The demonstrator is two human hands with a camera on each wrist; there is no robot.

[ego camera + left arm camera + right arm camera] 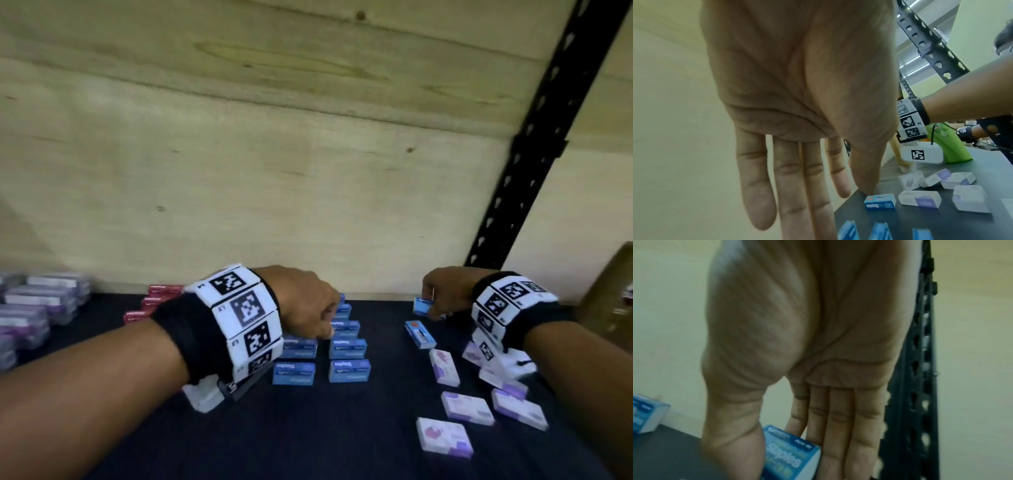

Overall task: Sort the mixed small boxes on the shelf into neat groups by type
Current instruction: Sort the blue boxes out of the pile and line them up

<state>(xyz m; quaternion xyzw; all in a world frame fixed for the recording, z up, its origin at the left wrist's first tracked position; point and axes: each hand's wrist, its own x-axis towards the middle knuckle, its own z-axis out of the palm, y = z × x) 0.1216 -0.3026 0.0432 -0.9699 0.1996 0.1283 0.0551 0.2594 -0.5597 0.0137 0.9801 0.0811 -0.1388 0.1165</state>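
Small blue staples boxes [349,349] stand in two neat columns on the dark shelf [308,428]. My left hand [329,323] hovers over the back of these columns with its fingers [807,178] straight and holding nothing. My right hand [433,308] pinches one blue staples box [421,306] between thumb and fingers, lifted near the back wall; the right wrist view shows the same held box [789,456]. Another blue box [420,334] lies alone just below it, and it also shows as the lone blue box [880,201] in the left wrist view. Several white-and-purple boxes [467,407] lie scattered at the right.
Red boxes [161,298] sit at the back, left of my left wrist. Purple wrapped packs [41,308] are piled at the far left. A black perforated upright [534,144] rises at the right against the plywood back wall. A green bottle [953,146] stands beyond the right hand.
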